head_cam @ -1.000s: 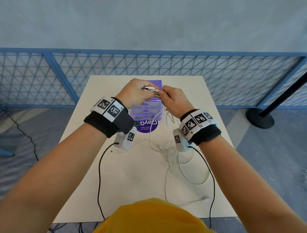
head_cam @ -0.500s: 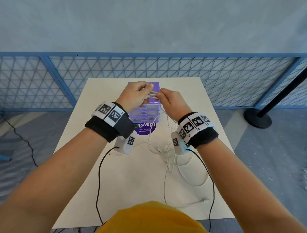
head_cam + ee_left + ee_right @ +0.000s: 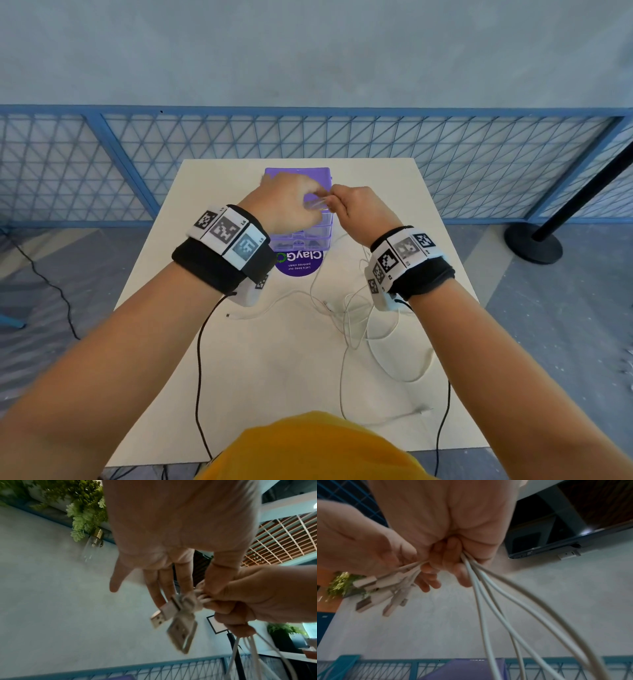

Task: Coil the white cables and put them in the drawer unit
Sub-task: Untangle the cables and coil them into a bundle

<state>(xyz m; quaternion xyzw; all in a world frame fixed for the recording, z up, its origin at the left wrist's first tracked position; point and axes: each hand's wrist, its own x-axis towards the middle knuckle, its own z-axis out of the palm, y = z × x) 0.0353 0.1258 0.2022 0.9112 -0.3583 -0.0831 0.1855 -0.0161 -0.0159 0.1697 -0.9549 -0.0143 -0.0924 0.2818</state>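
Observation:
Several white cables (image 3: 481, 601) are bunched at their USB plug ends (image 3: 173, 616). My right hand (image 3: 337, 202) grips the bunch in a fist (image 3: 447, 566), and the strands hang down from it. My left hand (image 3: 308, 198) pinches the same bunch just behind the plugs (image 3: 197, 592), with its other fingers fairly straight. Both hands hover over the purple drawer unit (image 3: 294, 176), whose drawers look closed. The rest of the cables lie tangled on the table (image 3: 356, 318).
The white table (image 3: 274, 377) carries a round purple sticker (image 3: 299, 263) in front of the drawer unit. Black cords (image 3: 198, 359) run from my wrist cameras off the near edge. A blue mesh fence (image 3: 102, 164) stands behind, and a black post base (image 3: 532, 243) sits at the right.
Both hands stayed together above the drawer unit with the plug ends between them. My left hand has shifted its hold on the plugs, and the hands sit slightly lower.

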